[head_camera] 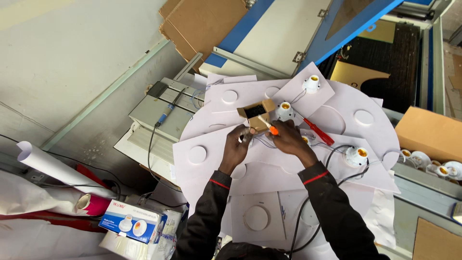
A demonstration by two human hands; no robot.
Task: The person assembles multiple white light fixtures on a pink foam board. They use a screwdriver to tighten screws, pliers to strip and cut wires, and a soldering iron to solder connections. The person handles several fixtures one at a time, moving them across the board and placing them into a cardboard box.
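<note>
1. Left hand (237,144) curls around a small white lamp holder (246,138); fingers closed on it, most of it hidden under them.
2. Right hand (287,137) grips a screwdriver with an orange collar (267,125); its pale tip points up and left, toward the left hand.
3. The two hands sit just beside each other, with thin wires (263,142) between them.
4. Just above both hands: a small open cardboard box (255,113) with dark contents.
5. Just above the right hand: a white lamp holder with a brass centre (285,111). Another one (311,84) lies further up and right of it.
6. Right of the right hand: a red-handled screwdriver (318,131) lying flat on the sheets.
7. Further right, near the right forearm: one more white lamp holder (356,156) with a black cable (337,154) running to it.
8. Under both hands: overlapping white sheets with round cut-outs (202,154).
9. Far left of the left hand: a blue-handled tool on a cord (167,114) resting on a grey metal unit (154,113).
10. Below the left elbow: a blue and white product carton (132,224).
11. Far right: a tray of loose white lamp holders (435,166), beside a brown cardboard box (428,132).
</note>
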